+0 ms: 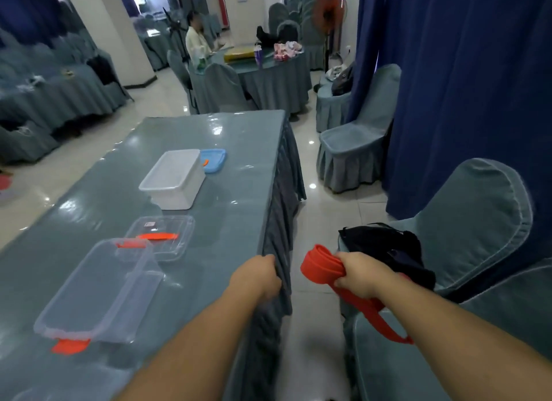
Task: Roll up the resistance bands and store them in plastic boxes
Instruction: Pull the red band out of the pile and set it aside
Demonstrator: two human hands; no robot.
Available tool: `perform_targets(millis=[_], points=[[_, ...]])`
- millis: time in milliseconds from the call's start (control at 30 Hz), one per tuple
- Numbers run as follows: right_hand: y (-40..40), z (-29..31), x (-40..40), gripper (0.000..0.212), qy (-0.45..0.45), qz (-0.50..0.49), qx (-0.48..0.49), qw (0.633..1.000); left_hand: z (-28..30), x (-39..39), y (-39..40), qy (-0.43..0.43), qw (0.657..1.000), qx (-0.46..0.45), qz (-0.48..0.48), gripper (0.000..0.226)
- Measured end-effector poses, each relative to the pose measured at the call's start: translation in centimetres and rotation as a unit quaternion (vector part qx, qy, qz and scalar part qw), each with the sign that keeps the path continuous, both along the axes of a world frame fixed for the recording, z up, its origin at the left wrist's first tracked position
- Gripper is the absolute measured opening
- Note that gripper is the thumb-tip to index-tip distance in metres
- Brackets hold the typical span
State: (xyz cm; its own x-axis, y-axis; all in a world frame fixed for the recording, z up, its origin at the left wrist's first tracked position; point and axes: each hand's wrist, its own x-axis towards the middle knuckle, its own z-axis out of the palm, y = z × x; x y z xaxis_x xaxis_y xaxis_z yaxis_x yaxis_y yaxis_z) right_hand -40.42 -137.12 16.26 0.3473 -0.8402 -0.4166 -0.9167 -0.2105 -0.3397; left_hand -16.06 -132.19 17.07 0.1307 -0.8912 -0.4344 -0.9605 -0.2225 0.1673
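Right hand [360,275] grips a folded rubbery red band [321,266]; left hand [258,276] clutches pleated tablecloth [277,251].

Banquet hall: draped tables [209,137], covered chairs [355,149]

Gripped the long table [239,161] by its grey-blue skirt at the near right edge, with the left hand [258,276]. Found a clear plastic box [98,290] just left of that grip, open, with orange latches at both ends. Noted a clear lid [159,236] beyond the grip and to its left, against the box's far corner, orange clips on it. Saw a white box [174,179] well past the grip, and a blue lid [212,160] just behind it, farthest from the grip.
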Motion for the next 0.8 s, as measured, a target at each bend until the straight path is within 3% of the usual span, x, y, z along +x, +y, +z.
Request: perform_targets(millis=[467, 800], points=[[-17.2, -2.1, 0.6, 0.035, 0.034, 0.015, 0.027, 0.999, -0.9, 1.2, -18.6, 0.010, 0.999, -0.030, 0.006, 0.038], [-32.2, -0.6, 10.6, 0.031, 0.070, 0.061, 0.004, 0.996, -5.1, 8.5, -30.6, 0.062, 0.997, 0.007, 0.054, 0.035]])
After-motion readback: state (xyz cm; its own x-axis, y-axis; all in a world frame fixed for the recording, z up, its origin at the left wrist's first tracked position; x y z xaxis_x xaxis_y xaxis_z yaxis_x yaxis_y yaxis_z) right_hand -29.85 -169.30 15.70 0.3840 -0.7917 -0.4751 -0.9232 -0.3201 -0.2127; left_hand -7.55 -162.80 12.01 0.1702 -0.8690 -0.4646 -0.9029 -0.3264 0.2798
